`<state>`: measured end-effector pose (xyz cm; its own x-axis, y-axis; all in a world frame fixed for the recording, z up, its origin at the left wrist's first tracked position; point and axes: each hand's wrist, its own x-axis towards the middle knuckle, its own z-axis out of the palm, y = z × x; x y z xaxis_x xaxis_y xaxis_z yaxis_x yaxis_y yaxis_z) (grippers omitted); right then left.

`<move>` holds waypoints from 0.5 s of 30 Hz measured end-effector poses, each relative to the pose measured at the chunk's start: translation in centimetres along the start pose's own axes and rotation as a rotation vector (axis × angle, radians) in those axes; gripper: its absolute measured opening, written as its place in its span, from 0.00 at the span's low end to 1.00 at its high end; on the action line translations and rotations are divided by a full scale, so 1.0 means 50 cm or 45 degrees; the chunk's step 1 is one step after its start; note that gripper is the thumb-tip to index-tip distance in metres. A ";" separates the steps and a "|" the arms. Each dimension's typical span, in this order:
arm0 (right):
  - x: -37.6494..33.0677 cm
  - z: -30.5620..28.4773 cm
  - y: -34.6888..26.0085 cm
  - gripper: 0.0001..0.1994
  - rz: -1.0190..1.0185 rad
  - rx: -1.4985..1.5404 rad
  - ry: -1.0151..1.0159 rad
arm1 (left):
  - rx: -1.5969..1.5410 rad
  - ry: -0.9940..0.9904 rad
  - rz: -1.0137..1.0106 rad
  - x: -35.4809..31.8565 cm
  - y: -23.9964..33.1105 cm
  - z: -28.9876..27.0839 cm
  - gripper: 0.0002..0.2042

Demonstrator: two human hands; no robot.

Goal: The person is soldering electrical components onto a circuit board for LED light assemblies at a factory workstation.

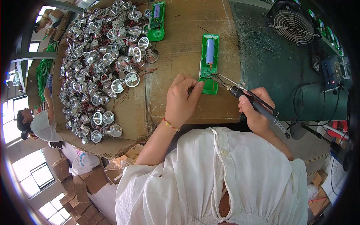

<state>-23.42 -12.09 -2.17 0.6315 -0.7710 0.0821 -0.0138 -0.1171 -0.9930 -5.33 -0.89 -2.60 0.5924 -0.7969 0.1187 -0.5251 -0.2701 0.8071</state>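
My right hand [250, 113] grips a soldering iron [258, 106] with a thin metal feed tube along it. Its tip meets the small green circuit board [207, 72] inside an open green plastic housing [210, 88]. A blue cylindrical battery cell [210, 51] lies in the upper part of that housing, with short coloured leads running to the board. My left hand [180, 99] is closed in a pinch at the housing's left edge, on what looks like a thin wire close to the iron's tip. The fingers partly hide it.
Left of my hands, a cardboard box [131, 129] holds a heap of silver reflector cups [95, 58] with wires. Another green housing [155, 34] rests at its far right edge. A round fan [293, 26] and a blue control unit [330, 75] stand on the dark green mat [258, 56].
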 end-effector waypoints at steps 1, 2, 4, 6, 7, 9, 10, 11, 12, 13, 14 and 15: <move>-0.001 0.002 -0.002 0.08 0.023 0.042 0.029 | 0.001 0.002 0.000 0.000 0.000 0.000 0.08; -0.002 0.002 -0.005 0.08 0.023 0.042 0.028 | 0.001 0.002 -0.001 0.000 0.000 -0.002 0.08; -0.002 0.002 -0.013 0.08 0.061 0.173 0.101 | 0.011 0.002 0.000 -0.001 0.002 -0.005 0.08; -0.002 -0.001 -0.014 0.09 0.054 0.169 0.108 | -0.002 0.000 -0.007 0.001 0.003 -0.004 0.08; -0.002 -0.001 -0.014 0.09 0.030 0.151 0.109 | -0.015 -0.003 -0.012 0.002 0.002 -0.002 0.08; -0.001 -0.001 -0.014 0.09 0.003 0.135 0.108 | -0.004 -0.001 0.003 0.002 0.001 -0.002 0.08; -0.001 -0.001 -0.014 0.09 0.008 0.144 0.098 | 0.010 0.003 0.018 0.001 0.002 -0.003 0.07; 0.000 -0.001 -0.015 0.09 0.013 0.153 0.087 | 0.012 0.006 0.018 0.001 0.004 -0.005 0.07; 0.000 -0.001 -0.016 0.09 0.011 0.153 0.086 | 0.009 0.020 0.012 0.001 0.004 -0.004 0.07; 0.000 -0.001 -0.017 0.09 0.032 0.141 0.077 | 0.006 0.034 0.005 0.001 0.005 -0.004 0.08; 0.001 -0.001 -0.018 0.08 0.053 0.129 0.068 | 0.007 0.036 0.005 0.001 0.005 -0.004 0.08; 0.001 0.000 -0.017 0.08 0.054 0.127 0.071 | -0.051 0.070 -0.014 0.003 0.004 -0.001 0.07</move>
<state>-23.37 -12.05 -1.33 0.5881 -0.8077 0.0415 0.0393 -0.0227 -0.9990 -5.33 -1.04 -2.40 0.6312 -0.7629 0.1399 -0.4940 -0.2564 0.8308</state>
